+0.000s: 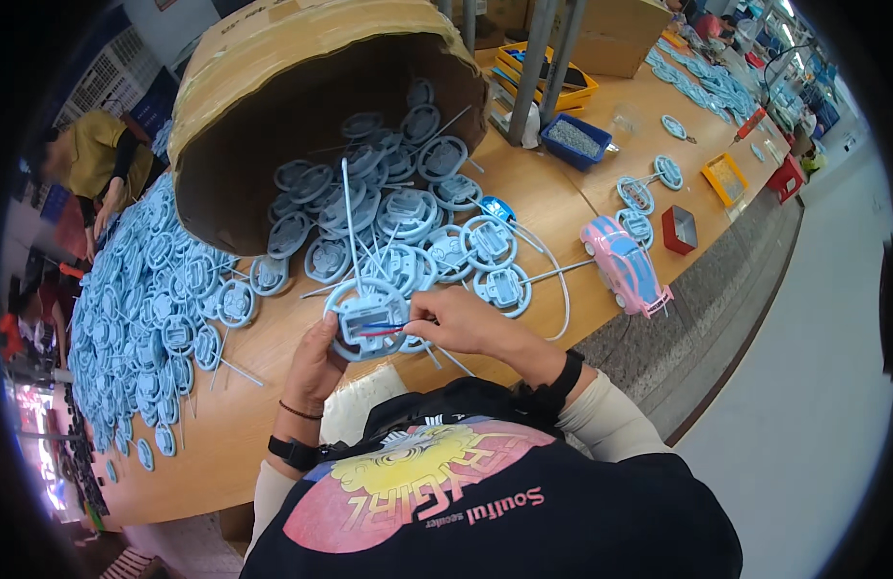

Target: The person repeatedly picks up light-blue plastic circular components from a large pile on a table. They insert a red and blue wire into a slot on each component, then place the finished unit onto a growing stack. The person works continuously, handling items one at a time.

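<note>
In front of my chest, my left hand [318, 355] grips the left rim of a light blue toy steering wheel [345, 317], tilted so its hollow centre faces up. My right hand [458, 323] is closed at the wheel's right side, its fingertips pinching thin red and blue wires [381, 330] that lie across the centre. A pale rod [350, 217] rises from the wheel's far side. Just beyond my hands, several similar wheels [408, 212] with cords or rods lie heaped at the mouth of a cardboard box [210, 106].
A large pile of light blue wheels [142, 318] covers the table's left side. To the right sit a pink toy car [628, 265], a red box [679, 230], a yellow tray [724, 179] and a blue bin [577, 142] of small parts. Another person [99, 159] works at far left.
</note>
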A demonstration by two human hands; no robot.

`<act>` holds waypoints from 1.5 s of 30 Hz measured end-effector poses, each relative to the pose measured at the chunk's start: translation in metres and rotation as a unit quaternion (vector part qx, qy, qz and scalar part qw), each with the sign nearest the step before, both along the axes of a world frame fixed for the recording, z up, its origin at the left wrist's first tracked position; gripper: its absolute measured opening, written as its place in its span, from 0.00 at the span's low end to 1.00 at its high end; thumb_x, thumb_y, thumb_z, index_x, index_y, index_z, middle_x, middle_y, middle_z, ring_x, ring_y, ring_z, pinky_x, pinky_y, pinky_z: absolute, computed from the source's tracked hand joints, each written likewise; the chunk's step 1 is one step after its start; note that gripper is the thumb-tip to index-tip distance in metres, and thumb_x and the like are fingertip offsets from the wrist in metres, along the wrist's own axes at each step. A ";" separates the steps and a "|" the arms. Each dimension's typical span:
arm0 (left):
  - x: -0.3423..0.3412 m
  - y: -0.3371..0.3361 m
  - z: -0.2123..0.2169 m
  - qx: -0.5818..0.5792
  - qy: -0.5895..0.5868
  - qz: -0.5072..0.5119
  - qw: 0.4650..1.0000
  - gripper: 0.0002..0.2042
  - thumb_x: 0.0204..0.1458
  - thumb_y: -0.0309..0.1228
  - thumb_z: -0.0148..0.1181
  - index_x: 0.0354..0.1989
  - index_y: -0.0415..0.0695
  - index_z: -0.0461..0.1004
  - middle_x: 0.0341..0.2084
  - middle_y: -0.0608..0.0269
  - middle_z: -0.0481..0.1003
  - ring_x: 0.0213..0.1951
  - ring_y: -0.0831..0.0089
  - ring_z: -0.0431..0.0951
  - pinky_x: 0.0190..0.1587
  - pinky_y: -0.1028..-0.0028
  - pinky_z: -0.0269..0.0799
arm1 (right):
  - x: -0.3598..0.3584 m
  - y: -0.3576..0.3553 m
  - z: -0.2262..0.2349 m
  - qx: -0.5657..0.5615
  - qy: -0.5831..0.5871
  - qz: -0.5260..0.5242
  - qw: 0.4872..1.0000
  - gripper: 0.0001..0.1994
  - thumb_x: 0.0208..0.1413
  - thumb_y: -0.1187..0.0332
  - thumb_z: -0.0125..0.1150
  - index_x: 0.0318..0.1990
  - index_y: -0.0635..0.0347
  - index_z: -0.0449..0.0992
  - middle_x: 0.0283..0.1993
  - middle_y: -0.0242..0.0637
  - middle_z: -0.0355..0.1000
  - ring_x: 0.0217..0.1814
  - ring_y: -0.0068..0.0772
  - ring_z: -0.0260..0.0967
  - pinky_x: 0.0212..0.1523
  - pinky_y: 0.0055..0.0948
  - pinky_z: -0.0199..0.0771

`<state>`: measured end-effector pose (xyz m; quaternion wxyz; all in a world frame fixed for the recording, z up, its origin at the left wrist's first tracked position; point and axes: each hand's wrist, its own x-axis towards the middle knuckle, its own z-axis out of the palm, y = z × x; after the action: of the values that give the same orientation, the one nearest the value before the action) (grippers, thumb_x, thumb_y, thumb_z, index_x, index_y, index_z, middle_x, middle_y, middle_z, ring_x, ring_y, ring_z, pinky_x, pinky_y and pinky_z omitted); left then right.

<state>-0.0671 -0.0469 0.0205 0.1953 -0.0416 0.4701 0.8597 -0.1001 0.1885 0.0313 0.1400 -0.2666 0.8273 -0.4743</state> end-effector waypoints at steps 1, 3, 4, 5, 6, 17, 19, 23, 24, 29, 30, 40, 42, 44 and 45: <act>-0.001 0.001 -0.007 0.008 -0.005 -0.031 0.999 0.22 0.56 0.44 0.44 0.51 0.38 0.62 0.47 0.57 0.69 0.49 0.67 0.69 0.53 0.65 0.64 | 0.001 -0.002 -0.006 -0.012 0.003 0.013 1.000 0.10 0.48 0.62 0.58 0.28 0.61 0.70 0.22 0.38 0.70 0.23 0.36 0.67 0.24 0.31 0.63; -0.003 0.000 -0.019 0.046 -0.024 -0.019 0.998 0.23 0.56 0.45 0.44 0.52 0.38 0.61 0.47 0.57 0.69 0.49 0.67 0.69 0.53 0.65 0.63 | 0.003 -0.004 -0.008 -0.004 0.008 0.003 1.000 0.11 0.48 0.62 0.58 0.29 0.60 0.70 0.22 0.39 0.70 0.23 0.38 0.67 0.25 0.32 0.63; -0.003 0.000 -0.022 0.065 -0.034 -0.012 0.997 0.24 0.56 0.45 0.44 0.52 0.38 0.61 0.47 0.56 0.68 0.49 0.67 0.69 0.54 0.66 0.63 | 0.003 -0.005 -0.009 0.000 0.011 -0.001 1.000 0.11 0.48 0.62 0.58 0.29 0.60 0.70 0.22 0.39 0.70 0.23 0.38 0.67 0.25 0.33 0.63; -0.003 -0.002 -0.021 0.051 -0.028 -0.007 0.998 0.24 0.56 0.45 0.44 0.52 0.38 0.61 0.47 0.56 0.68 0.49 0.67 0.69 0.54 0.65 0.63 | 0.003 -0.007 -0.008 -0.001 0.011 -0.002 1.000 0.11 0.48 0.61 0.57 0.29 0.60 0.70 0.22 0.39 0.70 0.23 0.39 0.67 0.25 0.34 0.63; -0.003 -0.003 -0.020 0.038 -0.024 -0.004 0.999 0.24 0.56 0.46 0.44 0.52 0.38 0.60 0.47 0.56 0.68 0.50 0.67 0.69 0.54 0.65 0.63 | 0.004 -0.009 -0.006 -0.001 0.010 -0.007 1.000 0.11 0.48 0.61 0.57 0.29 0.60 0.69 0.22 0.39 0.69 0.23 0.40 0.67 0.25 0.34 0.63; 0.028 -0.162 -0.055 -0.136 -0.009 0.162 0.977 0.18 0.58 0.41 0.44 0.46 0.39 0.67 0.39 0.60 0.73 0.39 0.72 0.74 0.43 0.72 0.70 | -0.007 -0.018 -0.023 0.015 -0.064 0.005 0.998 0.12 0.50 0.61 0.57 0.27 0.61 0.68 0.20 0.36 0.68 0.20 0.29 0.65 0.22 0.29 0.62; 0.035 -0.220 -0.044 -0.112 0.009 0.238 0.965 0.18 0.58 0.41 0.43 0.49 0.40 0.65 0.40 0.60 0.73 0.40 0.71 0.74 0.43 0.72 0.70 | -0.012 -0.014 -0.026 -0.004 -0.115 -0.004 0.993 0.12 0.49 0.61 0.58 0.27 0.62 0.68 0.20 0.36 0.68 0.21 0.28 0.65 0.22 0.28 0.62; -0.016 -0.265 0.005 -0.069 0.031 0.417 0.906 0.19 0.57 0.39 0.44 0.52 0.40 0.62 0.48 0.56 0.67 0.49 0.68 0.68 0.49 0.70 0.67 | -0.017 -0.021 -0.030 -0.033 -0.130 -0.010 0.991 0.13 0.49 0.60 0.57 0.28 0.62 0.69 0.21 0.38 0.69 0.21 0.31 0.66 0.23 0.29 0.63; -0.034 -0.273 0.008 -0.004 0.055 0.472 0.880 0.21 0.57 0.39 0.45 0.53 0.37 0.59 0.47 0.54 0.67 0.49 0.66 0.67 0.49 0.69 0.67 | -0.018 -0.024 -0.030 -0.043 -0.125 -0.011 0.991 0.13 0.49 0.60 0.57 0.28 0.63 0.69 0.21 0.38 0.69 0.21 0.31 0.66 0.23 0.28 0.62; -0.114 -0.245 -0.030 -0.120 0.138 0.621 0.762 0.21 0.55 0.33 0.46 0.54 0.34 0.54 0.45 0.49 0.66 0.49 0.64 0.66 0.48 0.69 0.66 | -0.025 -0.025 -0.032 -0.055 -0.133 -0.031 0.989 0.13 0.50 0.60 0.57 0.29 0.63 0.69 0.21 0.37 0.69 0.21 0.28 0.65 0.23 0.27 0.62; -0.119 -0.220 -0.038 -0.186 0.161 0.627 0.739 0.19 0.54 0.31 0.47 0.52 0.35 0.57 0.43 0.50 0.67 0.48 0.65 0.67 0.48 0.69 0.67 | -0.024 -0.024 -0.031 -0.055 -0.157 -0.031 0.986 0.12 0.51 0.62 0.57 0.29 0.63 0.68 0.21 0.34 0.68 0.22 0.24 0.64 0.23 0.25 0.61; -0.167 -0.102 -0.080 -0.774 0.399 0.164 0.463 0.25 0.35 0.30 0.59 0.47 0.42 0.67 0.47 0.49 0.67 0.49 0.53 0.65 0.50 0.61 0.62 | -0.020 -0.013 -0.035 -0.050 -0.188 -0.048 0.980 0.10 0.51 0.64 0.57 0.30 0.63 0.68 0.22 0.33 0.68 0.22 0.21 0.62 0.24 0.23 0.60; -0.174 -0.109 -0.082 -0.777 0.397 0.111 0.476 0.25 0.35 0.30 0.59 0.48 0.44 0.67 0.48 0.50 0.66 0.48 0.54 0.67 0.48 0.61 0.64 | -0.021 -0.013 -0.034 -0.036 -0.200 -0.035 0.978 0.09 0.51 0.66 0.58 0.30 0.63 0.68 0.23 0.28 0.67 0.24 0.14 0.60 0.23 0.18 0.58; -0.177 -0.121 -0.075 -0.788 0.324 0.068 0.519 0.22 0.38 0.29 0.57 0.46 0.44 0.69 0.44 0.52 0.69 0.43 0.53 0.70 0.45 0.60 0.66 | -0.021 -0.014 -0.033 -0.058 -0.194 -0.033 0.979 0.09 0.51 0.66 0.58 0.30 0.63 0.68 0.22 0.28 0.67 0.23 0.14 0.59 0.23 0.19 0.58; -0.177 -0.122 -0.072 -0.789 0.289 0.044 0.540 0.20 0.39 0.28 0.56 0.46 0.44 0.70 0.42 0.52 0.71 0.41 0.53 0.72 0.43 0.60 0.68 | -0.020 -0.014 -0.034 -0.064 -0.191 -0.034 0.979 0.09 0.51 0.66 0.58 0.30 0.63 0.68 0.22 0.28 0.67 0.23 0.14 0.59 0.23 0.19 0.58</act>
<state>-0.2445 -0.1686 -0.0517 -0.1009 0.0517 0.9870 0.1135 -0.1205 0.1744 -0.0026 0.2622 -0.1509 0.7619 -0.5727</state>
